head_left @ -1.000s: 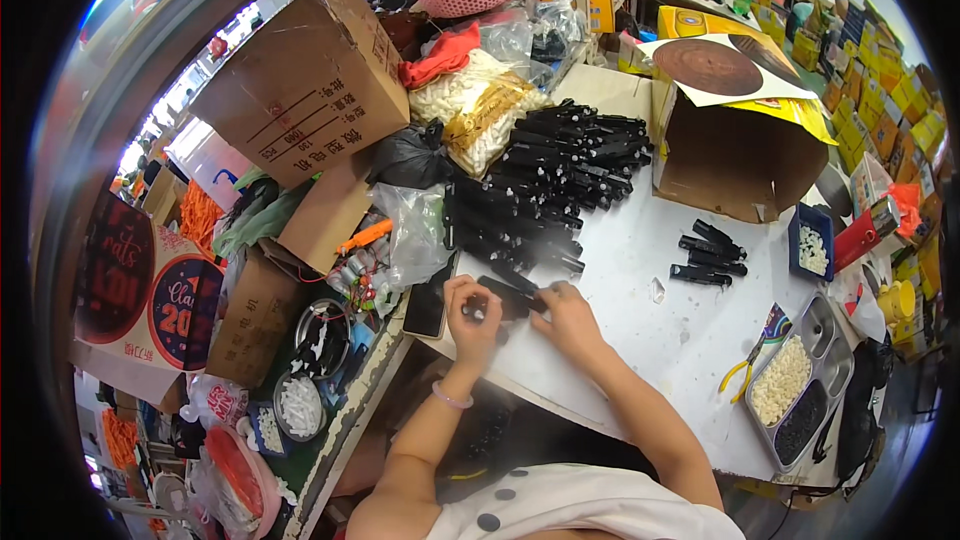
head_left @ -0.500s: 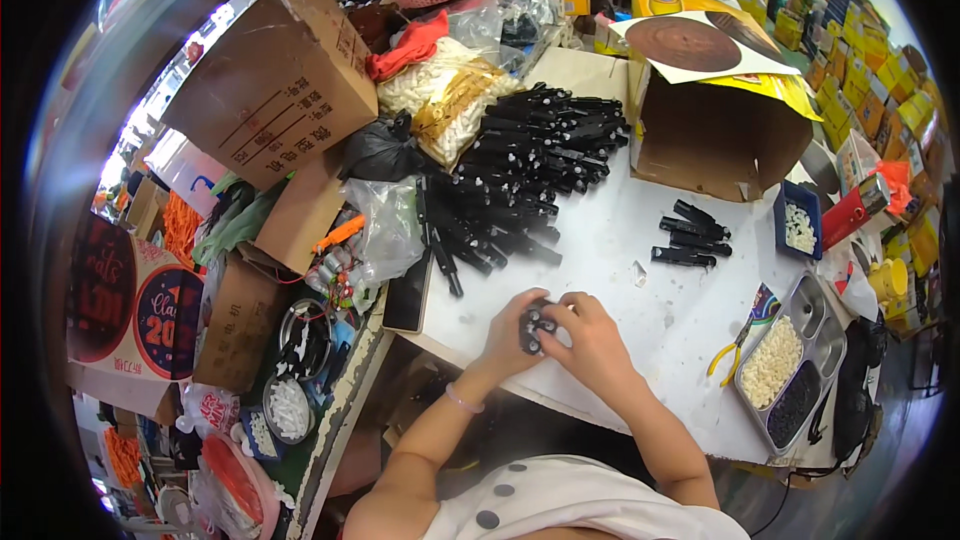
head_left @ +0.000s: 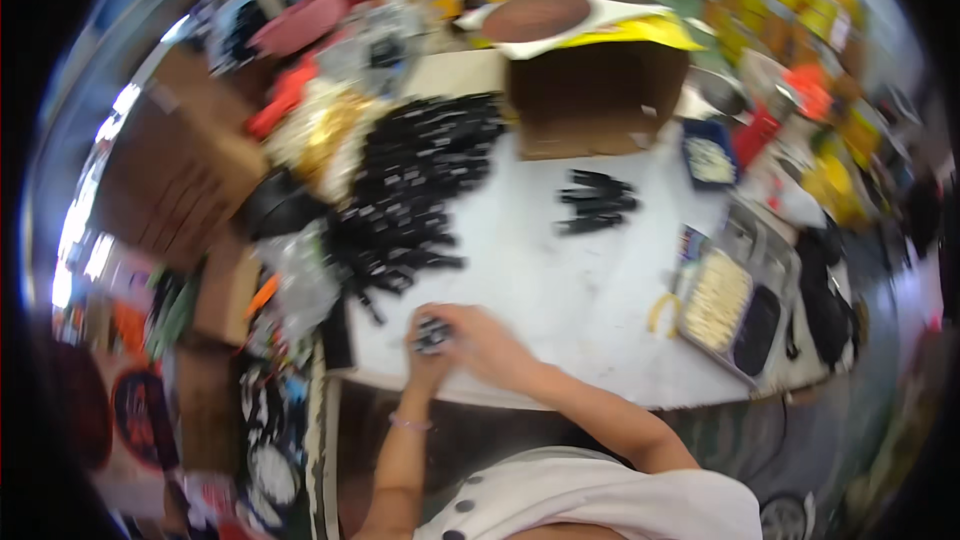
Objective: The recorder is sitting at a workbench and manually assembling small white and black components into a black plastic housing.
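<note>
My left hand (head_left: 428, 368) is closed around a small bunch of black stick-like parts (head_left: 432, 334), held with their ends facing up above the table's near left part. Pressed against the same bunch are the bent fingers of my right hand (head_left: 485, 345). Motion blur hides how many parts there are and their exact kind. Beyond my hands lies a large pile of similar black parts (head_left: 420, 175). A smaller group of black parts (head_left: 597, 202) rests apart from it, farther right on the white table (head_left: 520, 280).
At the right stands a metal compartment tray (head_left: 748, 225) with cream pieces (head_left: 717, 298) and black pieces (head_left: 757, 330). Yellow-handled pliers (head_left: 661, 315) lie beside it. An open cardboard box (head_left: 590, 110) and a blue bin (head_left: 690, 162) stand at the back. Cardboard boxes (head_left: 175, 165) crowd the left.
The whole view has swung, so the table's contents sit farther left and are blurred. My hands still hold the black bunch together; the pile and the smaller group look unchanged.
</note>
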